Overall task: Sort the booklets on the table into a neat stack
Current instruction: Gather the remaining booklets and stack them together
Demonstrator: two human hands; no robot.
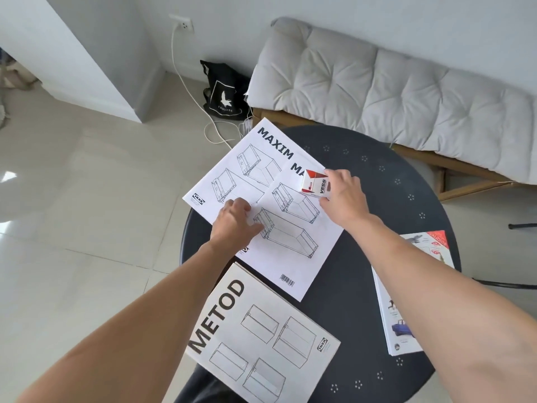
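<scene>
Two white MAXIM booklets overlap on the round dark table (pixel 363 199): the far one (pixel 232 175) juts past the table's left edge, the near one (pixel 293 242) lies partly on top of it. My left hand (pixel 236 219) presses on them with fingers curled where they overlap. My right hand (pixel 344 193) grips a small red-and-white box (pixel 315 184) above the near booklet's top corner. A thicker METOD booklet (pixel 261 341) lies at the near edge. A colourful booklet (pixel 406 301) lies on the right, partly hidden under my right forearm.
A bench with a grey tufted cushion (pixel 392 91) stands behind the table. A black tote bag (pixel 223 94) and a white cable (pixel 186 82) lie on the tiled floor at the back left. A dark metal chair frame (pixel 520 226) shows at the right.
</scene>
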